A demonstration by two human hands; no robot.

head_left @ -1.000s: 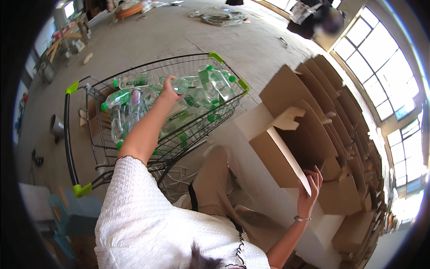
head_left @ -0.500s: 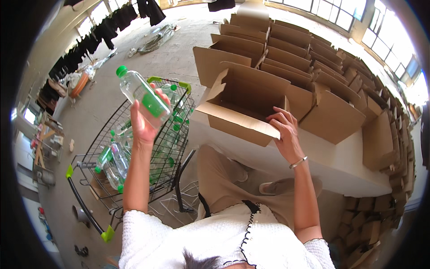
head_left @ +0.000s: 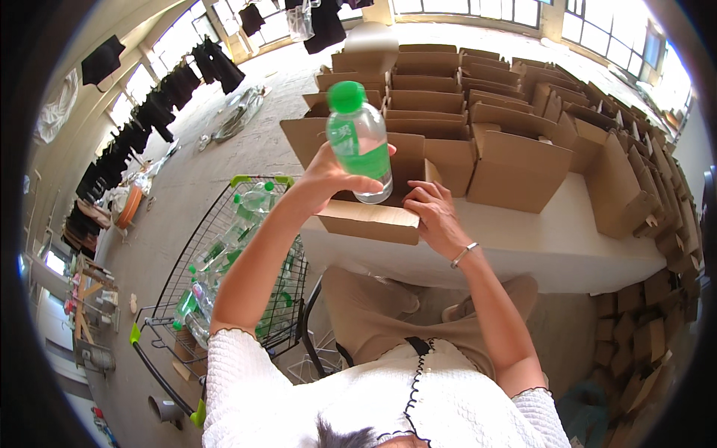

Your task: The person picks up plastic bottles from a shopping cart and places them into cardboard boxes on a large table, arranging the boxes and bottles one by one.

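My left hand is closed around a clear plastic bottle with a green cap and green label. The bottle stands nearly upright above an opened cardboard box, cap up, and hides part of the box's inside. At the box's near right corner, my right hand grips the edge beside the near flap, fingers bent over it. To the left of the box, a black wire shopping cart with green corner pieces holds several similar bottles, partly covered by my left forearm.
The box sits at the near edge of a white table. Rows of open cardboard boxes extend behind and to the right. More cardboard is stacked low at the right. Dark clothes hang at the far left.
My left hand has carried the bottle rightward from over the cart to above the box and turned it more upright. My right hand stays at the box's corner. The view has shifted.
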